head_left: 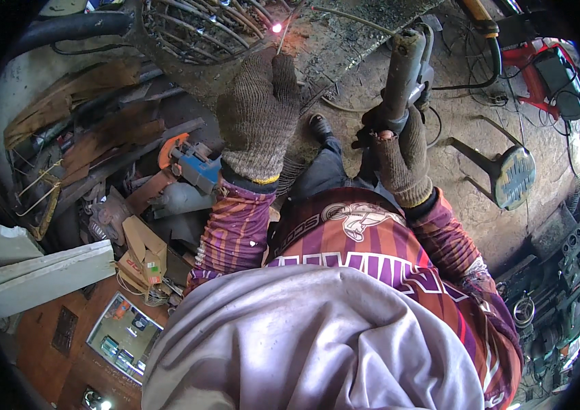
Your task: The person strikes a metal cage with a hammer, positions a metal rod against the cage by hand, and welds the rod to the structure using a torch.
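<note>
My left hand (259,102), in a brown knit glove, is closed on a thin metal rod (283,39) at the top centre. Beside the rod's upper part a small spot (276,28) glows pinkish white, at the edge of a frame of curved metal bars (201,27). My right hand (402,154), gloved alike with a bare fingertip showing, grips a grey welding electrode holder (402,75). From its head a thin welding electrode (355,18) stretches left, its far tip reddish and apart from the glowing spot.
A metal plate (351,41) lies under the work. At right stand a small stool (514,174) and a red-and-black machine (553,78) among cables. Left are a blue power tool (197,167), scrap wood, a cardboard box (143,256) and white slabs (47,277).
</note>
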Action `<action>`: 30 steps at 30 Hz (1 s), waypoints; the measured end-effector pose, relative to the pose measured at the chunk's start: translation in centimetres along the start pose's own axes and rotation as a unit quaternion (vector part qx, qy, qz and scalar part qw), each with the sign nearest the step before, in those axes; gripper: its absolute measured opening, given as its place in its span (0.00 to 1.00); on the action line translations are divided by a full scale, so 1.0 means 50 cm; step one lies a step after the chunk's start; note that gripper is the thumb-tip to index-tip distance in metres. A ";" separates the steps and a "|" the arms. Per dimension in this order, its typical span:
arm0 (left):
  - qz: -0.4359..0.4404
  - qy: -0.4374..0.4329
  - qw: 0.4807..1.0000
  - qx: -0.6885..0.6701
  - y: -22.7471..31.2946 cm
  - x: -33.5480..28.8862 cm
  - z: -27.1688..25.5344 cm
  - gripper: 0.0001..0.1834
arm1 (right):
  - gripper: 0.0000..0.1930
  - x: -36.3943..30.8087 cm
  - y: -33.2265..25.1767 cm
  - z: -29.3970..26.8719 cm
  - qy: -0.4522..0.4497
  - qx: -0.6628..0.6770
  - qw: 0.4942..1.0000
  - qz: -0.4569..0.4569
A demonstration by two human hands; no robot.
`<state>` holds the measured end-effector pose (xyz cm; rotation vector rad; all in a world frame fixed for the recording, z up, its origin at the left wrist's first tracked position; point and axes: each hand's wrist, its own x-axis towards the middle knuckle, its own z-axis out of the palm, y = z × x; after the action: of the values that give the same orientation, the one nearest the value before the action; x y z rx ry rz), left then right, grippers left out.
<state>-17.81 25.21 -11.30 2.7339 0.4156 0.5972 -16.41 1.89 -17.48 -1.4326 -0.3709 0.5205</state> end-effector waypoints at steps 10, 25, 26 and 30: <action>-0.022 -0.018 0.999 -0.023 0.001 0.000 -0.003 0.14 | 0.28 0.010 0.005 0.018 -0.005 -0.025 1.000 0.005; 0.011 0.016 1.000 0.021 -0.008 -0.004 0.006 0.14 | 0.23 0.012 -0.002 0.031 0.034 -0.029 0.999 -0.003; 0.018 0.014 1.000 0.015 -0.003 0.000 0.001 0.15 | 0.23 0.012 0.000 0.030 0.035 -0.026 0.999 -0.002; 0.014 0.003 1.000 0.026 -0.005 -0.001 0.003 0.16 | 0.26 0.014 -0.003 0.027 -0.011 -0.044 0.999 -0.007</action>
<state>-17.87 25.41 -11.53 2.7914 0.3999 0.6097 -16.54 3.41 -17.25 -1.5079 -0.4257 0.5135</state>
